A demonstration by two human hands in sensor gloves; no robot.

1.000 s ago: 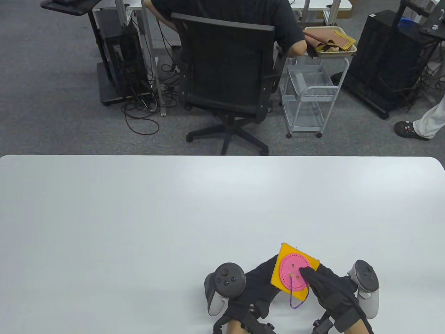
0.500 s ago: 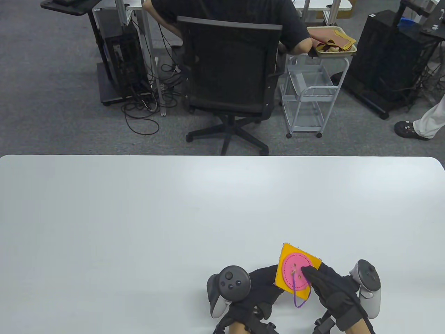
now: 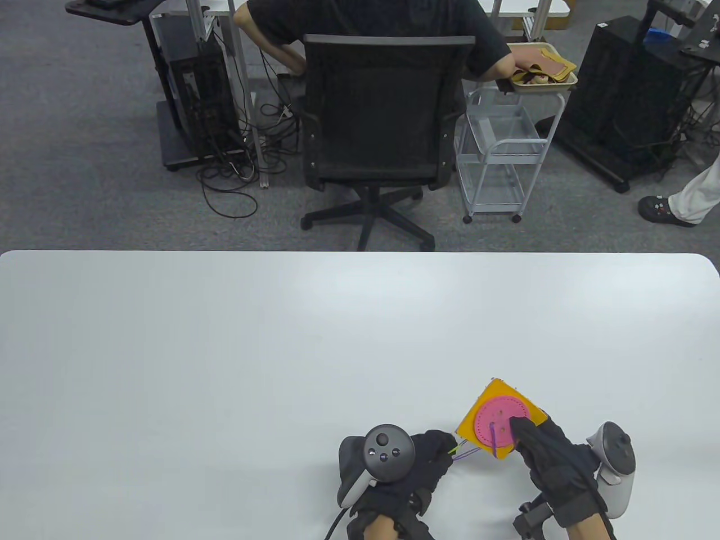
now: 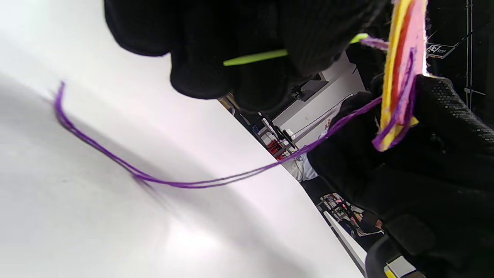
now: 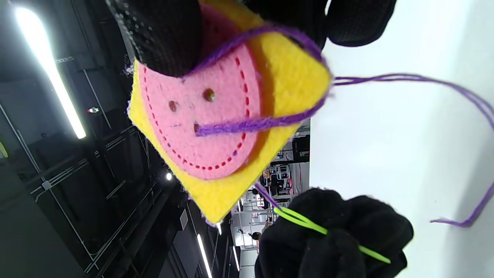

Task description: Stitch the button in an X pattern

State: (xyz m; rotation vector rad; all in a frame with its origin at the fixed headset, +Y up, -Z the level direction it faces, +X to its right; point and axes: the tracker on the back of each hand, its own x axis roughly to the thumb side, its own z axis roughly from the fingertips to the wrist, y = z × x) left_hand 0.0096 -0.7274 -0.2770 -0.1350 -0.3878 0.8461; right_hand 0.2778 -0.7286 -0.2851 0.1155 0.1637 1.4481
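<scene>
My left hand [image 3: 413, 469] pinches one lime-green plastic needle [image 4: 254, 58] trailing one purple yarn strand [image 4: 173, 181]. My right hand [image 3: 554, 464] grips one yellow felt square [image 3: 469, 424] bearing one pink four-holed felt button [image 3: 500, 422], lifted, tilted, near the table's [image 3: 225, 365] front edge.

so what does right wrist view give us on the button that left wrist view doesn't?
Right wrist view only: the pink felt button face-on, three holes visible, thread emerging from one. Left wrist view only: the felt seen edge-on, the purple thread trailing across the table. Both: the left hand pinching the green needle, the right hand holding the yellow felt square.
</scene>
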